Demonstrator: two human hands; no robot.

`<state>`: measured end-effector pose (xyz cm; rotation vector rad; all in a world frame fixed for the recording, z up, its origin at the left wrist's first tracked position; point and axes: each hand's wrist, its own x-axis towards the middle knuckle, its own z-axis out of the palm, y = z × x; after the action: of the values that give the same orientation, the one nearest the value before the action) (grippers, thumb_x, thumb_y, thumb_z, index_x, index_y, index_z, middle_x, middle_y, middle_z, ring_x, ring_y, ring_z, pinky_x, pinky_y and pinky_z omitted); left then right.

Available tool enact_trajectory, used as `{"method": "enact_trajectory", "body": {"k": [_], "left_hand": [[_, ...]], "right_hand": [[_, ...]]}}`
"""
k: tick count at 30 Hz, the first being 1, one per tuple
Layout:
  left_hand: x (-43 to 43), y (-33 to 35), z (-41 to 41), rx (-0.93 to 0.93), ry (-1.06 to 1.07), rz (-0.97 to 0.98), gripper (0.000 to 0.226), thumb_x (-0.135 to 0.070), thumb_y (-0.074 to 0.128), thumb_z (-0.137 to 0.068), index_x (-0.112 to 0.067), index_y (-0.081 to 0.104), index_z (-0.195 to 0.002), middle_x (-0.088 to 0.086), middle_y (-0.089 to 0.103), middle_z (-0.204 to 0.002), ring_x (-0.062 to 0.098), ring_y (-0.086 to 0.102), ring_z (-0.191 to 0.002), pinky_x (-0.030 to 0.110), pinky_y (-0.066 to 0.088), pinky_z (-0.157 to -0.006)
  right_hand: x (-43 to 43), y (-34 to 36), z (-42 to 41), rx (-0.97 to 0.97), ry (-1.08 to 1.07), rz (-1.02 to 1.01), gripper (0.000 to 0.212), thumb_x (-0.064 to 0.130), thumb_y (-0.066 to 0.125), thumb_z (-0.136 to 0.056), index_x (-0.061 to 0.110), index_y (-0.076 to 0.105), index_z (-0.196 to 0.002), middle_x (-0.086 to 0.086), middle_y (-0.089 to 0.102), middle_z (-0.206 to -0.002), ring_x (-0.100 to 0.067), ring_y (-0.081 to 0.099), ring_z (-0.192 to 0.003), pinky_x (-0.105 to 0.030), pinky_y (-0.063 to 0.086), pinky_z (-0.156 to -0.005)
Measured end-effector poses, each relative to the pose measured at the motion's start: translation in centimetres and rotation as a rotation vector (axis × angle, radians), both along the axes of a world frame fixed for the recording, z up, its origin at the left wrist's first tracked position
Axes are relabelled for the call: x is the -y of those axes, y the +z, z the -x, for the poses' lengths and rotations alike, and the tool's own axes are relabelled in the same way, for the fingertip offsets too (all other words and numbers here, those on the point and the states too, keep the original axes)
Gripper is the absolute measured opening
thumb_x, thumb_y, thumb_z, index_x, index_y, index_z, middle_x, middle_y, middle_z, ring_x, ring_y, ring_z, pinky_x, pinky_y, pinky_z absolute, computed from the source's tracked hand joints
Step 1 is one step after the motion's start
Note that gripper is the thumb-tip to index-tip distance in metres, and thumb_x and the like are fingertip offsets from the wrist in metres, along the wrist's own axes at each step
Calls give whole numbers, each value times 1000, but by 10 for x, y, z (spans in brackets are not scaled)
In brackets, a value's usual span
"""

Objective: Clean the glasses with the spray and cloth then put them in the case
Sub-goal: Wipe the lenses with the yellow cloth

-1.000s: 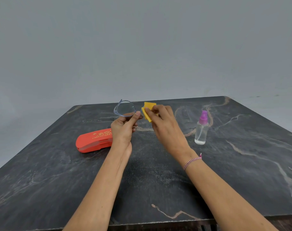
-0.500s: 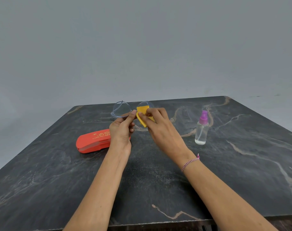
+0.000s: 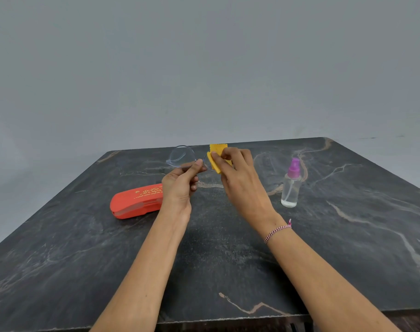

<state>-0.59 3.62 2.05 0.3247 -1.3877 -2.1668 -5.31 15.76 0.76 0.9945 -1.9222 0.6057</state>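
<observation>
Above the far middle of the surface [image 3: 216, 264], clear glasses [image 3: 181, 156] are held up by the left hand [image 3: 179, 185], whose curled fingers [image 3: 196, 167] pinch the frame near the bridge. Just beside that lens, a yellow cloth [image 3: 215, 161] is folded round the other side of the glasses and pinched there by the fingers [image 3: 237, 155] of the right hand [image 3: 243, 185]. A red case [image 3: 134, 202] is laid closed toward the left edge, partly hidden behind the left wrist. The spray [image 3: 290, 188] is stood upright toward the right edge, apart from both hands. A braided bracelet [image 3: 277, 231] is worn on the right wrist.
</observation>
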Motion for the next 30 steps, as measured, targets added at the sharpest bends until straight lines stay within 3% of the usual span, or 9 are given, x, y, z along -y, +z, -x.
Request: {"method": "enact_trajectory", "body": {"k": [5, 9, 16, 23, 26, 30], "left_hand": [[4, 2, -3, -40, 37, -57, 9, -6, 67, -81, -10, 64, -74, -4, 67, -57, 1, 44, -46, 11, 33, -40], [5, 3, -2, -55, 39, -52, 11, -6, 67, -82, -10, 64, -72, -4, 68, -58, 0, 44, -44, 11, 33, -40], [0, -3, 0, -23, 4, 68, 9, -8, 69, -80, -11, 66, -71, -4, 69, -60, 1, 45, -46, 11, 34, -41], [6, 1, -4, -51, 60, -35, 10, -6, 68, -81, -11, 65, -73, -6, 67, -57, 1, 41, -41, 11, 30, -38], [5, 2, -4, -56, 47, -9, 12, -6, 66, -82, -11, 63, -71, -5, 69, -59, 1, 38, -38, 10, 26, -36], [3, -1, -2, -37, 14, 38, 9, -8, 68, -80, -10, 65, -73, -4, 69, -61, 1, 37, -39, 10, 26, -36]], "right_hand": [[4, -1, -4, -32, 63, -68, 40, -6, 67, -74, -2, 62, -113, -16, 59, -103, -24, 38, -94, -36, 52, -77], [-2, 2, -2, 12, 56, -16, 32, 2, 55, -80, 2, 64, -110, -14, 58, -100, -22, 40, -93, -34, 50, -77], [-3, 2, 0, 30, 14, 35, 45, -10, 63, -75, 0, 59, -118, -18, 56, -107, -25, 39, -97, -37, 52, -80], [3, -2, -6, 25, 95, -88, 38, -3, 66, -74, 4, 65, -111, -13, 58, -101, -21, 39, -94, -34, 52, -73], [-3, 0, -4, 67, 75, -21, 30, 2, 62, -78, 6, 66, -107, -11, 57, -99, -20, 41, -94, -32, 52, -72], [-6, 2, -1, 78, 23, 64, 38, -6, 63, -76, 5, 64, -113, -13, 57, -104, -20, 41, -97, -28, 47, -79]]}}
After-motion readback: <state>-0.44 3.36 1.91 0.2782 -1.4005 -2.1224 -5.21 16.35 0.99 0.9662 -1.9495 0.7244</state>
